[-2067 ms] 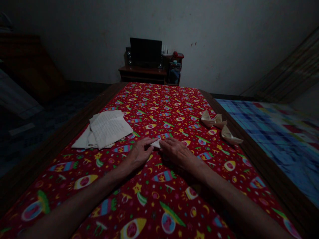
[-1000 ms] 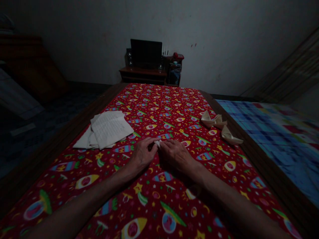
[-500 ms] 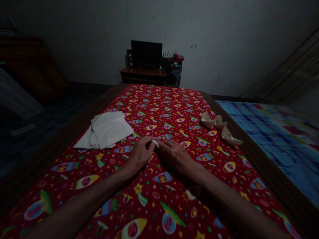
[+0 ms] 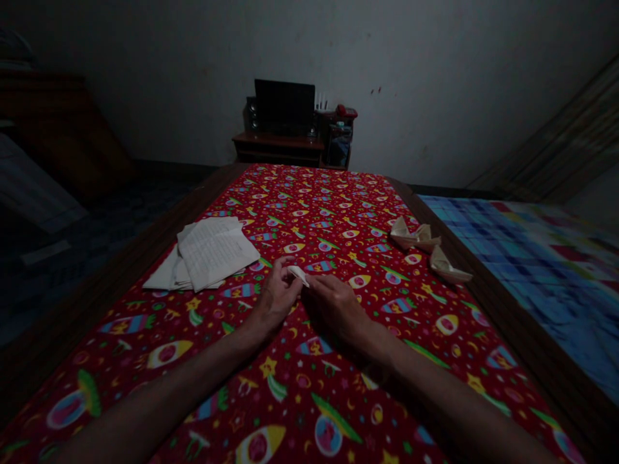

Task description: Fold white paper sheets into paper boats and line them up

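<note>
Between my two hands is a small folded piece of white paper [image 4: 298, 275], partly hidden by fingers. My left hand [image 4: 279, 293] pinches its left side between thumb and fingers. From the other side, my right hand [image 4: 336, 303] closes its fingertips on the paper's right end. Both hands are over the red patterned cloth [image 4: 319, 245]. To the left lies a stack of written paper sheets [image 4: 217, 251]. Folded paper boats stand at the right: two touching ones [image 4: 416, 237] and a nearer one [image 4: 449, 267].
The cloth covers a long table with a dark wooden edge [image 4: 464, 303]. Beyond its far end, a black monitor [image 4: 284, 103] and a red telephone [image 4: 347, 111] stand by the wall. A bed with a blue checked sheet [image 4: 507, 258] is at the right.
The fingers of both hands have shifted around the folded paper, and more of it shows now. My left fingers have lifted slightly. The sheets and boats stay put.
</note>
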Motion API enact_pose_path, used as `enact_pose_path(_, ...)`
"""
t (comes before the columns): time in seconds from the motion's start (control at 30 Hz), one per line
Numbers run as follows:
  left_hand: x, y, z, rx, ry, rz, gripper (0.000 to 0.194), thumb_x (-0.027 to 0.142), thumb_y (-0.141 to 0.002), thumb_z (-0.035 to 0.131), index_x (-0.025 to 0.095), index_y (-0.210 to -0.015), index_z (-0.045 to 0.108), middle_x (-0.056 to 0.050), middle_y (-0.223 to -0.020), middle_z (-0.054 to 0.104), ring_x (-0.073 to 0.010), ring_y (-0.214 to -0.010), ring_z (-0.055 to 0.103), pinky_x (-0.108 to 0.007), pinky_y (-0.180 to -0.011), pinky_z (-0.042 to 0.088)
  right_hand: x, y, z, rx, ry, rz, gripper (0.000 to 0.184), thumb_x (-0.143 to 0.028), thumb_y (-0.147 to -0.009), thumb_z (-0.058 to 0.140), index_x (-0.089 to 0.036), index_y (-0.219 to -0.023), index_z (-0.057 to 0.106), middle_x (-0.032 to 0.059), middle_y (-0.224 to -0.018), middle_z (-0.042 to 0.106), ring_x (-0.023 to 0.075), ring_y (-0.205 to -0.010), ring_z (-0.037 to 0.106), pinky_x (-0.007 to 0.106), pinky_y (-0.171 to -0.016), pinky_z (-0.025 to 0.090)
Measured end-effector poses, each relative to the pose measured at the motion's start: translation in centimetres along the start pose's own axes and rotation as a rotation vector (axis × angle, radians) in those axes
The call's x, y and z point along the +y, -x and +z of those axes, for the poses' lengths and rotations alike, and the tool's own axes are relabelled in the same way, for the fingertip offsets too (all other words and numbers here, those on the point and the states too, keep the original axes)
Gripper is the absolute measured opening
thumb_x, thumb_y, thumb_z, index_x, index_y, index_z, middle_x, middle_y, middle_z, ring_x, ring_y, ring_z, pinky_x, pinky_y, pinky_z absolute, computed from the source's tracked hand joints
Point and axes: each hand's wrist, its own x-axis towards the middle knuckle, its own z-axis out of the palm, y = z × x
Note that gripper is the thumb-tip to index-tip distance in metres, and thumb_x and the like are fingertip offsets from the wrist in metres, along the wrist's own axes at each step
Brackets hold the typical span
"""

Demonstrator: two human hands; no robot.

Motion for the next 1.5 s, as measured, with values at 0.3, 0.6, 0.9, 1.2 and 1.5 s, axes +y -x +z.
enact_pose_path(0.3, 0.8, 0.5, -0.2, -0.04, -0.095, 0.051, 0.057, 0.015, -0.071, 0.05, 0.015, -0.127, 0.039, 0.001, -0.076, 0.057, -0.0112, -0.067, 0.056, -0.021, -0.06, 0.047, -1.3, -0.4, -1.3, -0.036, -0.151, 0.115, 0.025, -0.025, -0.096, 0.037, -0.019, -0.103, 0.06, 0.0063, -0.088, 0.068, 0.015, -0.078, 0.063, 0.025, -0.071, 0.048)
enact_pose_path(0.6, 0.5, 0.7, -0.2, -0.098, -0.158, 0.16, 0.051, 0.015, -0.075, 0.05, 0.018, -0.125, 0.042, 0.0, -0.083, 0.061, -0.011, -0.073, 0.059, -0.019, -0.06, 0.048, 0.1, 0.0, -1.1, -0.087, 0.024, -0.032, 0.03, -0.018, -0.093, 0.039, -0.015, -0.12, 0.051, 0.0108, -0.094, 0.067, 0.0159, -0.078, 0.061, 0.025, -0.067, 0.047)
enact_pose_path(0.9, 1.0, 0.7, -0.5, -0.129, -0.187, 0.19, 0.05, 0.017, -0.073, 0.05, 0.016, -0.123, 0.043, -0.002, -0.089, 0.062, -0.0129, -0.079, 0.062, -0.023, -0.071, 0.051, -1.3, -0.9, -3.1, -0.183, -0.14, 0.002, 0.029, -0.02, -0.093, 0.04, -0.016, -0.12, 0.05, 0.0093, -0.092, 0.065, 0.017, -0.082, 0.06, 0.026, -0.071, 0.047)
enact_pose_path(1.2, 2.0, 0.7, -0.5, -0.121, -0.342, 0.203, 0.051, 0.013, -0.066, 0.048, 0.015, -0.117, 0.048, 0.005, -0.068, 0.049, -0.0096, -0.058, 0.051, -0.02, -0.054, 0.044, -0.8, -0.5, -2.0, -0.093, 0.139, 0.076, 0.024, -0.019, -0.09, 0.043, -0.014, -0.11, 0.055, 0.0078, -0.081, 0.067, 0.0148, -0.065, 0.058, 0.022, -0.056, 0.036)
enact_pose_path(1.5, 2.1, 1.2, -0.1, 0.002, -0.685, 0.326, 0.05, 0.013, -0.069, 0.049, 0.019, -0.118, 0.051, -0.001, -0.082, 0.056, -0.0161, -0.073, 0.055, -0.027, -0.068, 0.046, -1.1, -0.8, -1.7, -0.056, 0.262, 0.156, 0.017, -0.021, -0.087, 0.048, -0.016, -0.077, 0.061, 0.0027, -0.064, 0.064, 0.0112, -0.052, 0.053, 0.022, -0.05, 0.026)
